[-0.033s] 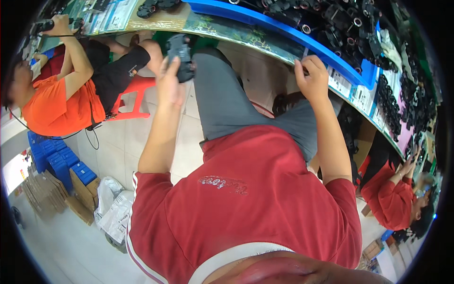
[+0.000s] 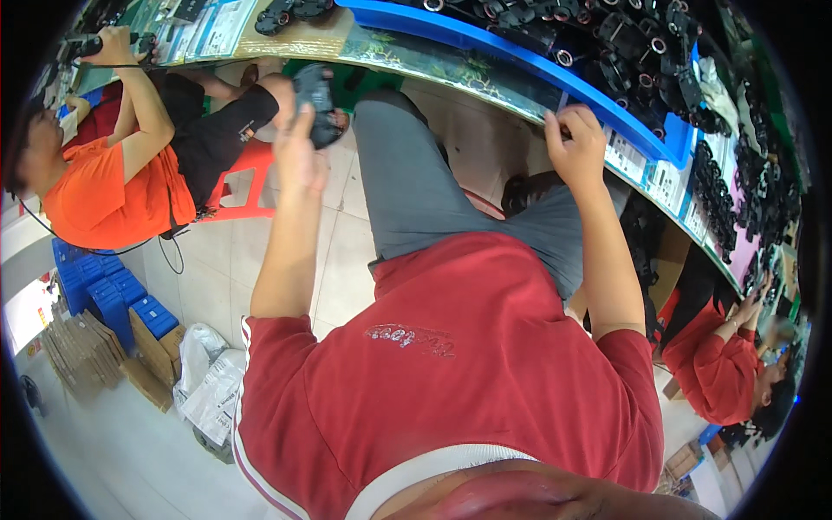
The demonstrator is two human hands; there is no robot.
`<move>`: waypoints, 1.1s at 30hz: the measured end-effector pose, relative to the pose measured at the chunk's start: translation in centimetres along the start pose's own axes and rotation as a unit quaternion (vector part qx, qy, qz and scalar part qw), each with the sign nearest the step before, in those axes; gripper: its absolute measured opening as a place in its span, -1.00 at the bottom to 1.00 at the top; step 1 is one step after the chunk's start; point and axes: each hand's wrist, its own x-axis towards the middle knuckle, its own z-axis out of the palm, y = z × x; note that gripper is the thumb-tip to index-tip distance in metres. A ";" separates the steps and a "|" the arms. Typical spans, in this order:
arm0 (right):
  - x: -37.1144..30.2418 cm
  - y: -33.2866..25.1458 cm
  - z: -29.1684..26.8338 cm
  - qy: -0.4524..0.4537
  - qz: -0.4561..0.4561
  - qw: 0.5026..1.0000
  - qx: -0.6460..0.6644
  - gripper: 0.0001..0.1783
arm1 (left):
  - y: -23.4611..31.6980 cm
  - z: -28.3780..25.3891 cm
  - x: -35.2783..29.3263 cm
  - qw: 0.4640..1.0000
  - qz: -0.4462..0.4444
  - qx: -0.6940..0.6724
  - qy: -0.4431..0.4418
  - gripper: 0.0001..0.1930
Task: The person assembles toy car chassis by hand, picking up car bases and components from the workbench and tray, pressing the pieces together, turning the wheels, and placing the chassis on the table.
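My left hand (image 2: pixel 299 160) is closed on a black plastic device (image 2: pixel 317 100), flat with a rounded end, held in the air left of my knee and short of the table edge. The hand is slightly smeared by motion. At the table's front edge, by the blue tray (image 2: pixel 485 48), my right hand (image 2: pixel 579 147) has its fingers curled toward the thumb. Something small and dark shows between them, too hidden to name. Many black plastic parts with copper-coloured rings (image 2: pixel 607 39) fill the tray just beyond this hand.
More black parts (image 2: pixel 295 13) lie on the table at the far left, and others (image 2: pixel 715 191) along its right side. A person in an orange shirt (image 2: pixel 113 191) sits at left on a red stool (image 2: pixel 247 178); another in red (image 2: pixel 715 364) works at right. Blue boxes (image 2: pixel 113 290) stand behind left.
My left hand has moved slightly to the left with the black device. My right hand has shifted a little to the right along the table edge.
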 end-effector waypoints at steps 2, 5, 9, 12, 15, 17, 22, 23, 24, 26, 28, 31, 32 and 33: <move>0.1 -0.2 0.4 -0.001 0.009 1.000 -0.006 -0.75 | 3.3 -2.3 2.0 0.997 0.061 -0.004 0.056 -0.67; 0.2 -0.5 0.6 -0.002 0.020 0.999 -0.027 -0.71 | 8.0 -4.8 6.9 0.983 0.153 0.050 0.085 -0.74; 0.6 -0.6 0.5 -0.021 0.012 1.000 -0.015 -0.73 | 13.3 -8.1 15.9 0.969 0.180 0.144 0.087 -0.67; 0.5 -0.7 0.4 -0.031 0.019 0.999 -0.011 -0.75 | 13.9 -7.5 21.1 0.966 0.196 0.121 0.121 -0.58; 0.6 -0.8 0.5 -0.033 0.027 0.999 -0.014 -0.77 | 13.7 -6.9 24.8 0.960 0.188 0.155 0.135 -0.53; 0.4 -0.9 0.6 -0.040 0.039 0.998 -0.023 -0.77 | 13.0 -6.2 26.1 0.966 0.162 0.158 0.125 -0.51; 0.5 -0.5 0.2 -0.048 0.042 0.997 -0.041 -0.78 | 12.2 -4.4 28.1 0.884 0.155 0.411 0.161 -0.53; 0.5 -0.6 0.1 -0.049 0.045 0.997 -0.045 -0.78 | 11.7 -4.1 28.1 0.886 0.151 0.410 0.157 -0.53; 0.6 -0.6 0.1 -0.040 0.029 0.998 -0.039 -0.77 | 11.4 -4.0 27.7 0.868 0.189 0.426 0.172 -0.52; 0.4 -0.2 -0.2 -0.035 0.013 0.999 -0.037 -0.76 | 10.2 -3.4 26.5 0.805 0.271 0.485 0.208 -0.48; 0.5 -0.1 0.3 -0.052 0.023 0.998 -0.007 -0.78 | 9.3 -6.6 25.3 0.693 0.350 0.546 0.315 -0.52; -1.0 1.0 -1.1 -0.045 0.034 0.996 0.065 -0.82 | 2.6 -5.1 20.4 0.822 0.379 0.367 0.213 -0.57; -1.3 0.7 -1.7 -0.020 0.054 0.993 0.099 -0.82 | 0.7 -4.9 17.7 0.820 0.362 0.403 0.183 -0.61; -0.8 -0.1 -1.8 -0.001 0.056 0.986 0.155 -0.81 | -1.1 -8.8 16.5 0.697 0.471 0.494 0.220 -0.62</move>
